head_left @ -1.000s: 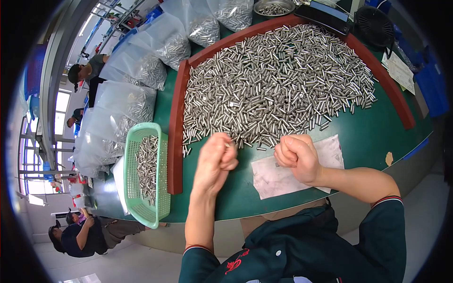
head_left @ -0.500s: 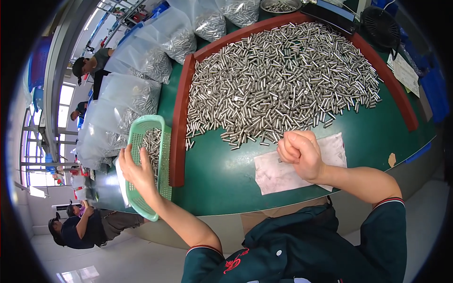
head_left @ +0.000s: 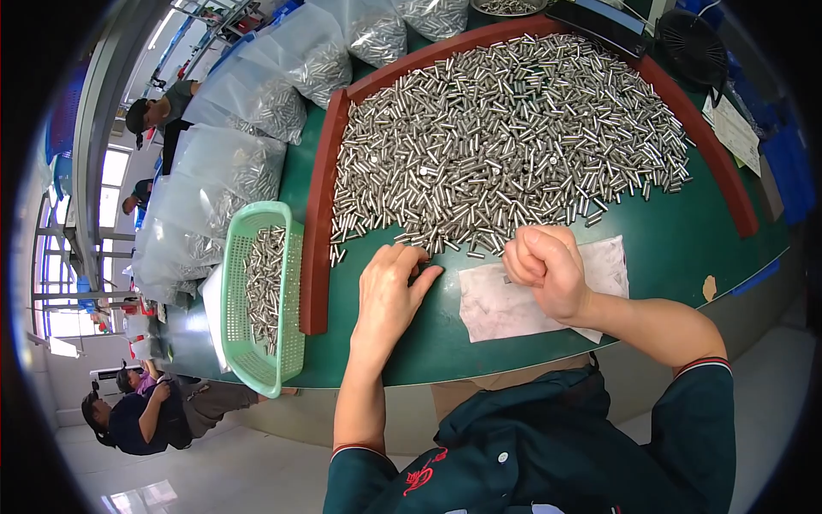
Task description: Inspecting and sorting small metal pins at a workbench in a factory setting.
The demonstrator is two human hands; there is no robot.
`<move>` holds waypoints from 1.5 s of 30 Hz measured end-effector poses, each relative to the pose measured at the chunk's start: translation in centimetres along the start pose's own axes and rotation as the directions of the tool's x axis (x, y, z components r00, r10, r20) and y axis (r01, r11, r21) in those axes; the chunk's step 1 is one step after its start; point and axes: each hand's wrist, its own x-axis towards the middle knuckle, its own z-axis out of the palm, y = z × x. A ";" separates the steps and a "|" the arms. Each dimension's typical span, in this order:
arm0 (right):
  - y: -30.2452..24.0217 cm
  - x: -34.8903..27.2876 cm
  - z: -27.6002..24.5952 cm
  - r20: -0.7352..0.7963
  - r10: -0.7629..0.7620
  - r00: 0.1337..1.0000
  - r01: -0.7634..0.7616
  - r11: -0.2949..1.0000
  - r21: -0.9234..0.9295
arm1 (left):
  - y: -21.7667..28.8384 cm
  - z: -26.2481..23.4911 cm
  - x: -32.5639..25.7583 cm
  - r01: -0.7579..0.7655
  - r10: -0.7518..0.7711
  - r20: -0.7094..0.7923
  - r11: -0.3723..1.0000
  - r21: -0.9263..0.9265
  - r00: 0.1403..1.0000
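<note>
Sorting metal pins at a green bench (head_left: 668, 257), a worker's left hand (head_left: 387, 291) reaches open-fingered to the near edge of the pin heap (head_left: 505, 146), the right hand (head_left: 548, 270) fisted over a white cloth (head_left: 497, 304), apparently holding gathered pins, next picking more.

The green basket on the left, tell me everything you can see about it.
The green basket is a rectangular plastic tray with perforated walls and a rolled rim. It sits flat at the table's left edge, its long side against the outside of the reddish-brown border strip. A loose layer of small metal pins lies inside, covering part of the floor. Clear bags of pins sit behind it. Neither hand touches it.
</note>
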 end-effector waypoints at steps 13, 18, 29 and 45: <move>-0.3 0.0 -0.1 0.013 0.045 0.999 -0.046 0.999 0.017 | -0.1 0.1 -1.1 0.056 -0.037 -0.135 0.988 0.141 0.990; -0.3 0.0 -0.1 0.012 0.045 0.999 -0.046 0.999 0.015 | -0.7 0.5 -1.3 0.097 -0.080 -0.149 0.989 0.112 0.986; -0.3 0.3 -0.1 -0.017 0.011 1.000 -0.010 0.999 0.052 | 4.9 2.5 0.3 -0.166 0.184 0.010 0.906 -0.390 0.983; -0.7 0.0 -0.5 -0.061 0.020 0.998 -0.009 0.986 0.166 | 4.9 4.1 -0.7 -0.112 0.091 -0.083 0.946 -0.305 0.992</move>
